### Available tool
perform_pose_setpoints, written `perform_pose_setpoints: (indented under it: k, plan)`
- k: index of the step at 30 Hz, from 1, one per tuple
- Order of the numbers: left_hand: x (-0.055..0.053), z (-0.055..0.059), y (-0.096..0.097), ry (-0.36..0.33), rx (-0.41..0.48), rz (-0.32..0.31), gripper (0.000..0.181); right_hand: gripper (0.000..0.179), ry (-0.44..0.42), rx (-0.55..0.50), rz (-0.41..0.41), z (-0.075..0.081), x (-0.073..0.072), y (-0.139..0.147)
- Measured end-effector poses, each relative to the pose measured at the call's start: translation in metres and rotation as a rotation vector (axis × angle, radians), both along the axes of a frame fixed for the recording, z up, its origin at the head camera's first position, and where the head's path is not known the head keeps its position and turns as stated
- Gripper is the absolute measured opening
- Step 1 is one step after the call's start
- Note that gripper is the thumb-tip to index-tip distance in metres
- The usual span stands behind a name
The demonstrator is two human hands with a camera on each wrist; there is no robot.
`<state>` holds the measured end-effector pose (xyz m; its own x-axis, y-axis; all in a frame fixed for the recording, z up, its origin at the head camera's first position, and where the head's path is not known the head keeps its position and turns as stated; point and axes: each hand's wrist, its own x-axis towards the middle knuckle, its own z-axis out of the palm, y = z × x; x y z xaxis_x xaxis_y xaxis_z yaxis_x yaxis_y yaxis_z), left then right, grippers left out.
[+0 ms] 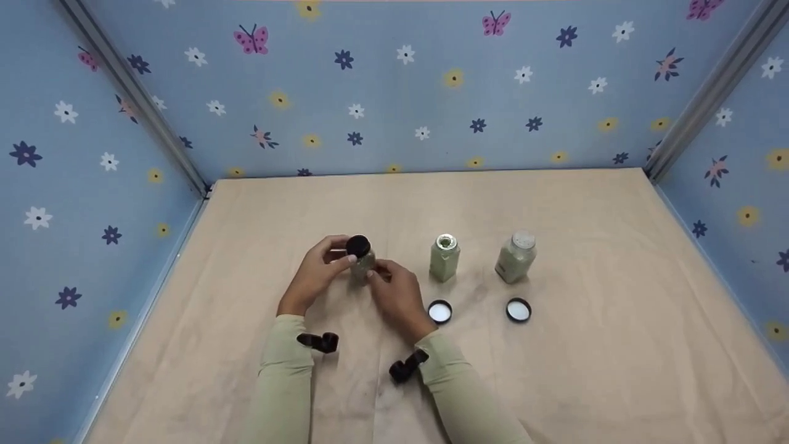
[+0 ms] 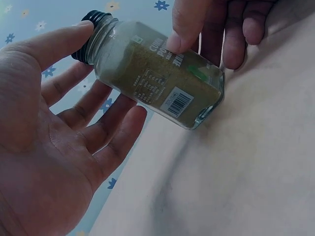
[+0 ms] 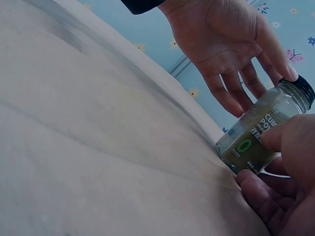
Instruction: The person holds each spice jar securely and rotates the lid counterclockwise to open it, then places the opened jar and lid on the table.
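Note:
A glass spice jar of brownish-green cumin powder, with a black screw cap, stands between both hands on the cloth. In the left wrist view, the left hand has its thumb on the black cap and its fingers reaching round the far side of the neck. Low on the body, the right hand grips the jar, its thumb on the printed label. The jar's base is down at the cloth in the right wrist view.
To the right stand two uncapped glass jars of green powder, a narrower middle jar and a right jar with a whitish top. In front of them lie two black caps, white inside up. Flowered walls enclose the cloth-covered table.

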<state>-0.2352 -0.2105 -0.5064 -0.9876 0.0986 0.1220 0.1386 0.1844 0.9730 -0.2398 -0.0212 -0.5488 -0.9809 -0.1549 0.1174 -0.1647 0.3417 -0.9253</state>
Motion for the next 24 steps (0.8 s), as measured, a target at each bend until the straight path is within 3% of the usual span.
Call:
perform_pose_setpoints:
  k: [6, 17, 24]
  plan:
    - [0.0015, -0.0002, -0.0011, -0.019, 0.041, 0.015, 0.040, 0.032, -0.006, 0.012, 0.003, 0.0024, -0.0011, -0.0002]
    - [-0.0001, 0.0007, -0.0007, -0.029, -0.026, 0.020, 0.047, 0.032, -0.021, 0.020, -0.013, 0.0023, -0.0008, 0.0001]
    - [0.0007, -0.0018, -0.0015, -0.018, -0.079, -0.017, 0.055, 0.033, -0.026, 0.010, -0.008, -0.0004, 0.0011, 0.0002]
